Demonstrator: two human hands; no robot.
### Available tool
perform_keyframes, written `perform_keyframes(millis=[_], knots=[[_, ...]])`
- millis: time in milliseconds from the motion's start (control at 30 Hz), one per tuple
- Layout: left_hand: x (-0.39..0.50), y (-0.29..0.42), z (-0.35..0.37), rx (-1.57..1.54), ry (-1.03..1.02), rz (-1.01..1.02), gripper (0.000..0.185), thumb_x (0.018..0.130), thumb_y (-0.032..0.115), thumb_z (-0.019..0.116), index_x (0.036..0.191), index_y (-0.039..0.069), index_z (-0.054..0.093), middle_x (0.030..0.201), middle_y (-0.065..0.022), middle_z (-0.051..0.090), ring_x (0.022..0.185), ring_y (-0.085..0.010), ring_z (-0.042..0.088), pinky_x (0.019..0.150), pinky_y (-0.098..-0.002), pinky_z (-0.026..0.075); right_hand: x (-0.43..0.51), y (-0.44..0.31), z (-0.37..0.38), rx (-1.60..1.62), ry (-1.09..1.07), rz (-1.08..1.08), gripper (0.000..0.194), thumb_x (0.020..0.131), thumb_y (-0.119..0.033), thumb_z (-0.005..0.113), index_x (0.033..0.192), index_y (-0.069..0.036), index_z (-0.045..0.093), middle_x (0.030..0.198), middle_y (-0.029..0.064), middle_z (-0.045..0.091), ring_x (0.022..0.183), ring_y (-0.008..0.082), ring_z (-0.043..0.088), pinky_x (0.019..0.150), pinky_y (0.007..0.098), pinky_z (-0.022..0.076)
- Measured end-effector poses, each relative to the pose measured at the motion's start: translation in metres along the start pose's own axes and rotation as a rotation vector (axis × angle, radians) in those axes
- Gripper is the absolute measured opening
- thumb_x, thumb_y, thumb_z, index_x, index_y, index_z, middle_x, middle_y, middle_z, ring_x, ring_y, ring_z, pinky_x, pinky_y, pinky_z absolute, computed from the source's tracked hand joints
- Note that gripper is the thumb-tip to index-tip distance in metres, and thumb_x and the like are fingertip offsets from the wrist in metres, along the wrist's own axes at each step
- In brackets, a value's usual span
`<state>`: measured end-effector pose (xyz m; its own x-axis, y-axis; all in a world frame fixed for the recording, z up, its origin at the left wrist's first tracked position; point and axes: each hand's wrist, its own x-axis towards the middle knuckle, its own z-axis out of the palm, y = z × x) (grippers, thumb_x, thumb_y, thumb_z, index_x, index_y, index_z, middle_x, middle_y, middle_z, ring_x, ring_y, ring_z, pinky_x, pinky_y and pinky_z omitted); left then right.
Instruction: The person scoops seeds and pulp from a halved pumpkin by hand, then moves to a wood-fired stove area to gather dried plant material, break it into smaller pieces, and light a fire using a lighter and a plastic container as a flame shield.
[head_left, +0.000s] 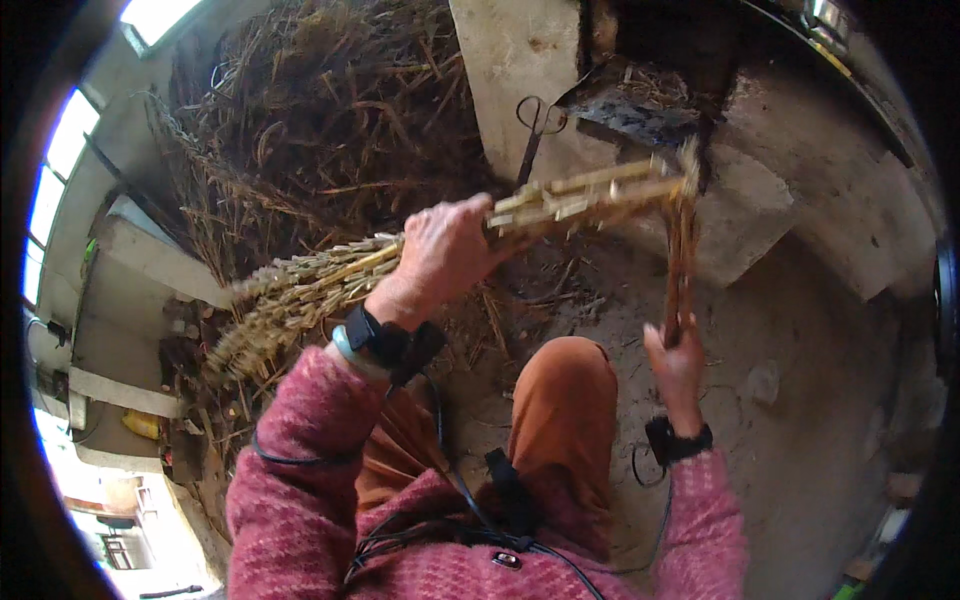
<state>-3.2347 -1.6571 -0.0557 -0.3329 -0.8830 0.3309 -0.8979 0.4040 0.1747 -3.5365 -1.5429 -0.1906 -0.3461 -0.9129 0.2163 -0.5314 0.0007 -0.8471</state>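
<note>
My left hand (450, 244) is closed round a bundle of dry stalks (322, 285), which slants from lower left to upper right, with thick seed-pod-like heads at its lower left. In my right hand (677, 352) are several reddish-brown sticks (681, 262), held upright in the picture. Their upper ends meet or overlap the right end of the bundle; blur hides whether they touch. Just above the bundle, a pair of black iron scissors or tongs (532, 142), with looped handles, lies against a pale slab.
A large heap of dry brush and straw (322, 127) fills the upper left. At the top right is a dark stove opening with ash and straw on a metal sheet (634, 112). Pale slabs (750, 217) border it. Loose stalks litter the dirt floor around my knees.
</note>
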Motion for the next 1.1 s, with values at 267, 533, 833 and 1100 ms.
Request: perform_keyframes(millis=[267, 533, 833, 1100], knots=[[0.040, 0.036, -0.074, -0.323, 0.084, -0.019, 0.058, 0.073, 0.043, 0.081, 0.116, 0.009, 0.063, 0.089, -0.0168, 0.070, 0.079, -0.0297, 0.069, 0.072, -0.0385, 0.054, 0.097, -0.132, 0.055, 0.635, -0.116, -0.183, 0.064, 0.084, -0.013, 0.073, 0.133, 0.002, 0.035, 0.091, 0.0057, 0.055, 0.079, 0.0152, 0.058, 0.073, 0.0305, 0.0500], [0.031, 0.016, -0.055, -0.539, 0.003, 0.464, 0.093, 0.060, 0.037, 0.088, 0.133, 0.001, 0.043, 0.105, -0.0207, 0.066, 0.098, -0.0334, 0.065, 0.082, -0.0391, 0.051, 0.085, -0.175, 0.042, 0.184, -0.799, -0.577, 0.043, 0.085, -0.021, 0.067, 0.120, 0.000, 0.054, 0.118, 0.0173, 0.060, 0.111, 0.0320, 0.057, 0.095, 0.0420, 0.0430], [0.013, 0.018, -0.034, -0.442, -0.115, 0.199, 0.065, 0.068, 0.019, 0.076, 0.125, 0.005, 0.047, 0.091, -0.0212, 0.067, 0.089, -0.0403, 0.064, 0.073, -0.0448, 0.052, 0.060, -0.175, -0.014, -0.404, -0.752, -0.591, 0.030, 0.088, -0.002, 0.049, 0.116, 0.003, 0.058, 0.101, 0.0175, 0.066, 0.095, 0.0275, 0.063, 0.087, 0.0358, 0.0486], [0.012, 0.013, -0.050, -0.415, -0.042, 0.178, 0.072, 0.068, 0.018, 0.075, 0.132, 0.003, 0.046, 0.098, -0.0216, 0.067, 0.091, -0.0359, 0.067, 0.079, -0.0405, 0.052, 0.135, -0.115, -0.071, -0.048, 0.023, -0.291, 0.063, 0.098, -0.048, 0.049, 0.135, 0.002, 0.043, 0.128, 0.0217, 0.054, 0.115, 0.0320, 0.055, 0.101, 0.0381, 0.0419]])
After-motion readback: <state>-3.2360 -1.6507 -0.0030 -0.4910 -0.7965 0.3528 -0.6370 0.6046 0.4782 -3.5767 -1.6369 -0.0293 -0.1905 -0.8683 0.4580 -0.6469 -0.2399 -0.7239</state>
